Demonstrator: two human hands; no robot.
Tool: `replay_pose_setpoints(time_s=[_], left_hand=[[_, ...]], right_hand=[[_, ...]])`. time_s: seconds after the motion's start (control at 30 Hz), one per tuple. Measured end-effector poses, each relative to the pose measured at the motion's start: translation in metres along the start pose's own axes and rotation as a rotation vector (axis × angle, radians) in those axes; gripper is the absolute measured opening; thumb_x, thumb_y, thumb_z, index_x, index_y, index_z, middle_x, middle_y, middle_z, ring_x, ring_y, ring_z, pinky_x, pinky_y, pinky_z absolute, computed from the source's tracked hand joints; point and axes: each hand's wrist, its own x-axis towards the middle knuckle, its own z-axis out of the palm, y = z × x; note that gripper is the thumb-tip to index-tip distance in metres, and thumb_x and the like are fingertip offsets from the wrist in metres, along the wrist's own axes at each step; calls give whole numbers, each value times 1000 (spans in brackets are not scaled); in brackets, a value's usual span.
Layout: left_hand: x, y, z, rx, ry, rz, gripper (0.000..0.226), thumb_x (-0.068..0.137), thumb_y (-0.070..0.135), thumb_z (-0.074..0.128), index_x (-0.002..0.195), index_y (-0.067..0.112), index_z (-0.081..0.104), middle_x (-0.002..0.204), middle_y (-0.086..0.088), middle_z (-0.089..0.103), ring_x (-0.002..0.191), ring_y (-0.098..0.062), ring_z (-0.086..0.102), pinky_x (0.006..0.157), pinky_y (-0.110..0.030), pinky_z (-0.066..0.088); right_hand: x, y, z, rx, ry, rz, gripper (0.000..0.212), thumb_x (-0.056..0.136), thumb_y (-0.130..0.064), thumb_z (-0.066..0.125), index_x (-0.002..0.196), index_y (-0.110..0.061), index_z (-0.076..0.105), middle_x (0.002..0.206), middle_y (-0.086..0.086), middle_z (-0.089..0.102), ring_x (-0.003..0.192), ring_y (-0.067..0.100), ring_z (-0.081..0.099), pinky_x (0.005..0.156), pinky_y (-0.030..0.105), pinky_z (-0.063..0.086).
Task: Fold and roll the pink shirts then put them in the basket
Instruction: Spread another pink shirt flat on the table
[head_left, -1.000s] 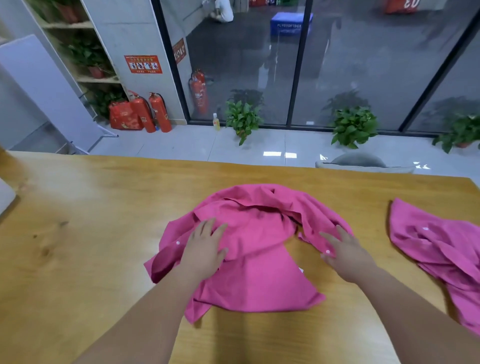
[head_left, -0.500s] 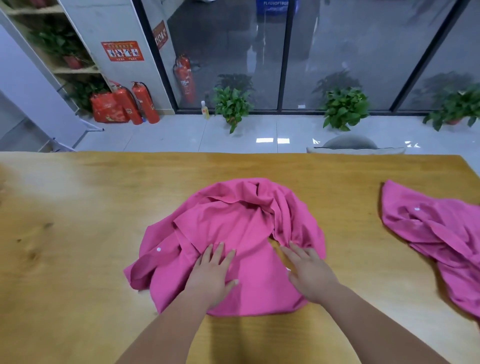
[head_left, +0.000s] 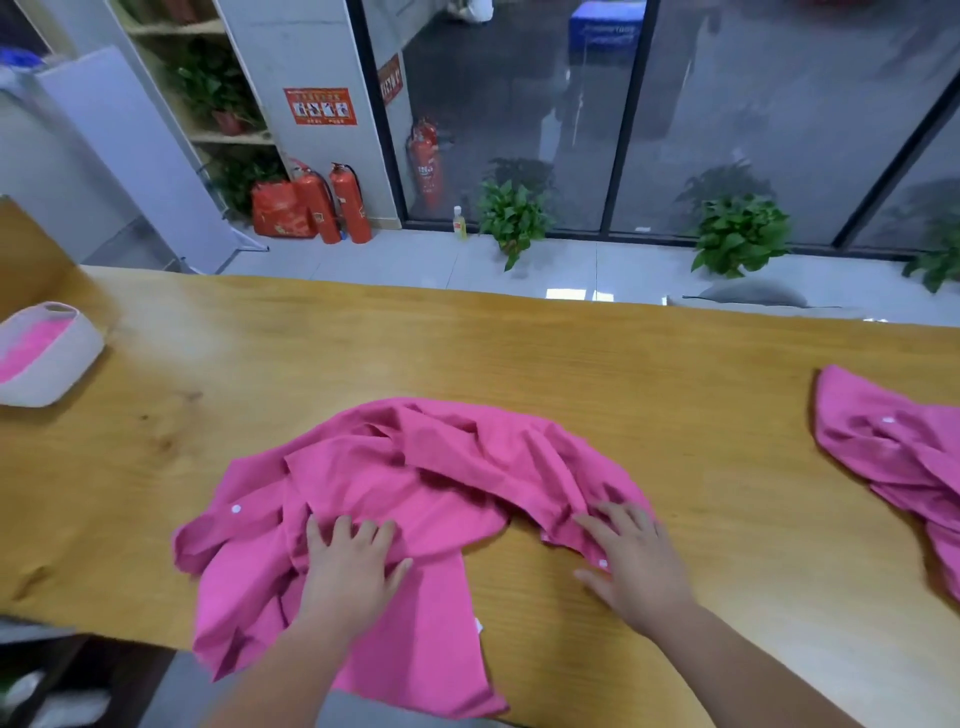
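A crumpled pink shirt with white buttons lies on the wooden table in front of me, its lower part hanging over the near edge. My left hand presses flat on the shirt's left-middle, fingers spread. My right hand rests flat on the shirt's right edge, partly on the table. A second pink shirt lies bunched at the right edge of the table. A pale basket with pink cloth inside stands at the far left.
Bare tabletop lies between the basket and the shirt, and between the two shirts. Beyond the far edge are a grey chair back, potted plants, red fire extinguishers and glass walls. The floor shows past the near-left table edge.
The shirt has slid toward me and now hangs over the near edge. Both hands moved apart with it, the right hand going right. The basket has come into view at left.
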Motion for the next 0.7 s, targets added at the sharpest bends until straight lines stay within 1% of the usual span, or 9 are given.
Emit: replay_pose_setpoints(time_s=[0.1, 0.17, 0.27, 0.33, 0.4, 0.43, 0.5, 0.63, 0.7], left_hand=[[-4, 7, -5, 31, 108, 49, 56, 91, 60, 59, 126, 17, 70, 114, -9, 71, 113, -41, 60, 113, -78, 21], [-1, 27, -10, -10, 171, 160, 55, 94, 56, 54, 129, 18, 70, 129, -16, 67, 123, -44, 58, 117, -69, 24], [10, 70, -24, -142, 194, 409, 53, 91, 50, 60, 139, 28, 62, 158, -14, 47, 145, -40, 44, 125, -53, 30], [23, 98, -35, -171, 174, 516, 63, 85, 48, 69, 145, 35, 54, 165, -10, 38, 151, -37, 35, 125, -52, 31], [40, 119, -47, -136, 140, 550, 70, 86, 51, 70, 151, 37, 46, 166, -7, 37, 153, -35, 31, 127, -53, 27], [49, 127, -53, -119, 132, 552, 71, 87, 52, 68, 152, 37, 43, 166, -5, 38, 153, -34, 32, 127, -54, 25], [69, 136, -65, -122, 151, 549, 69, 88, 49, 66, 151, 36, 43, 158, -1, 47, 147, -29, 41, 127, -53, 25], [116, 140, -93, -153, 356, 511, 47, 88, 33, 69, 134, 34, 60, 124, 8, 67, 116, -21, 63, 121, -49, 35], [143, 138, -105, -174, 442, 428, 39, 88, 23, 69, 127, 30, 66, 111, 6, 72, 105, -23, 68, 117, -50, 38]], right_hand=[[-8, 3, 9, 10, -52, 38, 67, 94, -50, 69, 154, -48, 41, 162, -11, 35, 149, 19, 33, 116, 42, 41], [-10, 10, 12, 56, -53, 39, 58, 97, -32, 68, 150, -46, 48, 157, -13, 40, 144, 16, 40, 110, 39, 47], [-8, 20, 4, 174, -52, 34, 48, 98, -17, 63, 140, -41, 62, 138, -17, 57, 129, 13, 56, 102, 34, 50], [-3, 26, -16, 303, -3, 64, 40, 94, -13, 65, 124, -38, 75, 124, -18, 70, 113, 8, 66, 98, 29, 51], [7, 34, -46, 447, 89, 136, 34, 88, -11, 69, 108, -36, 81, 105, -23, 75, 92, -7, 65, 90, 20, 51], [15, 39, -65, 538, 130, 190, 33, 86, -10, 70, 101, -37, 81, 95, -27, 75, 85, -10, 65, 83, 15, 51], [32, 52, -101, 778, 202, 295, 30, 84, -9, 72, 93, -36, 83, 85, -26, 76, 82, -6, 68, 73, 12, 49], [69, 82, -159, 1262, 274, 360, 25, 92, -2, 74, 104, -22, 82, 100, -1, 79, 87, 8, 69, 75, 19, 53], [85, 96, -174, 1353, 348, 354, 27, 95, 0, 70, 113, -20, 78, 113, 2, 78, 93, 9, 70, 81, 23, 55]])
